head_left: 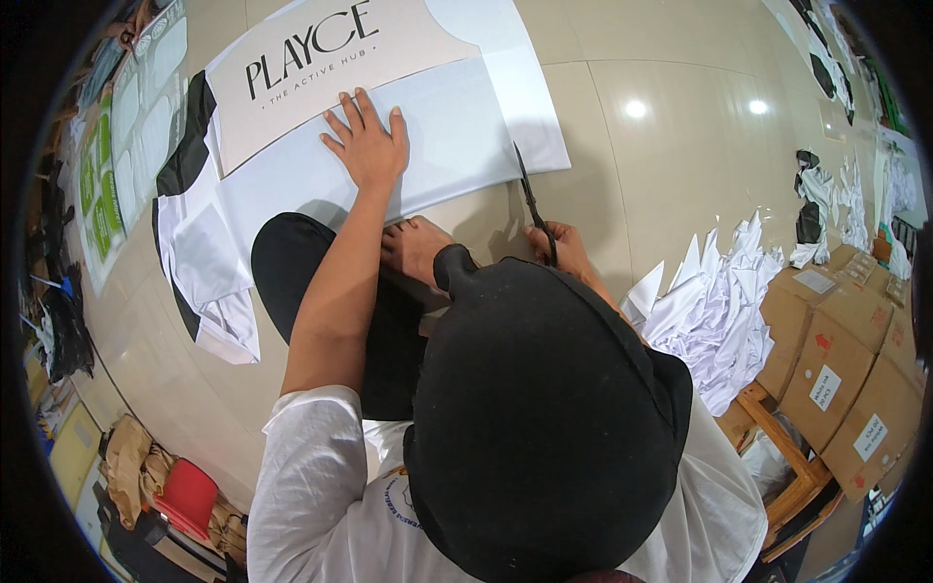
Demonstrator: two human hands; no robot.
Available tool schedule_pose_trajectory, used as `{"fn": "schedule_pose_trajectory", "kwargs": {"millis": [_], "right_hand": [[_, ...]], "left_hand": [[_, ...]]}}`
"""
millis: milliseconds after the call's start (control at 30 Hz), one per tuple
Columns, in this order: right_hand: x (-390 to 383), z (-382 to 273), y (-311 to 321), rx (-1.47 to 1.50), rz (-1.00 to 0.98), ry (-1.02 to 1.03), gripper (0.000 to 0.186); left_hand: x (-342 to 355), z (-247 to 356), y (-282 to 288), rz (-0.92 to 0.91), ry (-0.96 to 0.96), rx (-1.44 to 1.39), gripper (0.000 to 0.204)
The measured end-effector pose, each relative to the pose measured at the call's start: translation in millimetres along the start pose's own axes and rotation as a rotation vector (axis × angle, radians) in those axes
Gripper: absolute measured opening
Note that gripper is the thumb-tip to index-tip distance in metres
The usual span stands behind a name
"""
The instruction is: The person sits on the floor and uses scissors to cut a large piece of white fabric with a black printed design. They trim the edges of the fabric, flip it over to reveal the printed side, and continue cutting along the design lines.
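Note:
My left hand [369,144] lies flat with fingers spread on a white cloth [442,112] laid out on the floor. Its fingertips touch the lower edge of a pale beige pattern piece [335,87] with dark lettering, which rests on the cloth. In my right hand [566,251] is a pair of dark scissors [530,199], the fingers closed around the handles. The blades point away from me and meet the cloth's near edge, right of the pattern piece. How far they are apart is hard to see.
A heap of white cloth scraps [714,311] lies right of me, beside stacked cardboard boxes [831,360] and a wooden frame [792,466]. My bare foot [418,250] is close to the cloth. White-and-black fabric [199,243] spreads at left; a red object [185,496] sits lower left.

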State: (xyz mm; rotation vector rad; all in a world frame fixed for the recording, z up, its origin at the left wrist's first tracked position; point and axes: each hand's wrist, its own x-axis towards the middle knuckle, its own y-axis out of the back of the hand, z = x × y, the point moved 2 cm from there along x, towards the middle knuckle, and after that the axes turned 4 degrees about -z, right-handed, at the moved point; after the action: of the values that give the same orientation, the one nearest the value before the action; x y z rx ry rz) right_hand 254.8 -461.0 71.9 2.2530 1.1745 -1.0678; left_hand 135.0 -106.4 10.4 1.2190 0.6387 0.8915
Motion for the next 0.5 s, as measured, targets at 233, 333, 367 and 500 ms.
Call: {"fn": "schedule_pose_trajectory", "kwargs": {"millis": [233,333,367,500], "right_hand": [[1.3,10.5,2.3,-0.013,0.007,0.013,0.034],[1.4,13.4,2.9,-0.013,0.009,0.032,0.032],[0.8,13.7,2.6,-0.017,0.010,0.033,0.032],[-0.5,10.8,1.2,-0.010,0.013,0.023,0.035]], "left_hand": [[-0.4,0.5,-1.0,0.000,-0.002,-0.005,0.083],[1.6,0.7,0.4,0.008,-0.004,0.000,0.083],[1.4,0.1,-0.2,0.007,-0.002,0.003,0.083],[0.4,-0.2,-1.2,0.020,-0.004,0.011,0.084]]}}
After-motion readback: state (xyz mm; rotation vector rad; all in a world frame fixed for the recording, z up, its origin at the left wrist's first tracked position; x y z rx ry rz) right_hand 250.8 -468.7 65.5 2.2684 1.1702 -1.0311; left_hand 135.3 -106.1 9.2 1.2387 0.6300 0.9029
